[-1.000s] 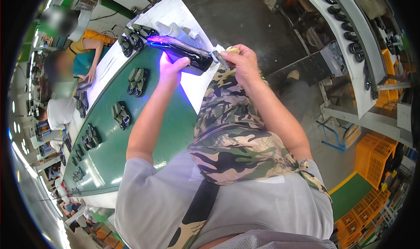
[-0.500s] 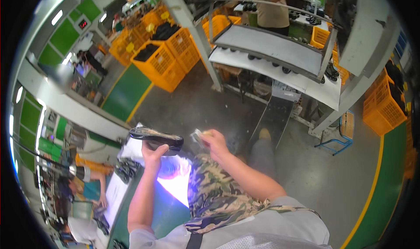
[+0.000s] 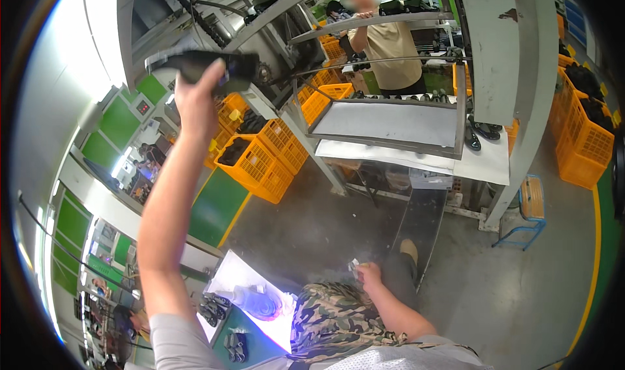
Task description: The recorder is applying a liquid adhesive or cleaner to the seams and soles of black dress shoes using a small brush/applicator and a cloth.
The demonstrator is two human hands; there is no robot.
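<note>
My left hand [image 3: 197,106] is raised high at the upper left, its fingers wrapped round a black shoe [image 3: 185,64]. The shoe lies roughly level, blurred by motion, in front of the metal rack frame. Low in the middle, my right hand [image 3: 370,274] is closed on a small crumpled whitish piece [image 3: 353,265], too small to name. That hand hangs beside the camouflage apron [image 3: 332,318] on my lap, above the floor.
A metal rack with a white-lined tray shelf [image 3: 384,124] stands ahead, black shoes [image 3: 483,130] at its right. Behind it a co-worker [image 3: 392,51] reaches up. Orange crates [image 3: 257,168] stand left, a stool [image 3: 532,201] right. A lit white worktop [image 3: 224,272] holds a bluish bottle [image 3: 256,303].
My left hand has lifted the shoe up and leftward from above the worktop to the rack's height. My right hand has drawn away to the lower right. The view has tilted up.
</note>
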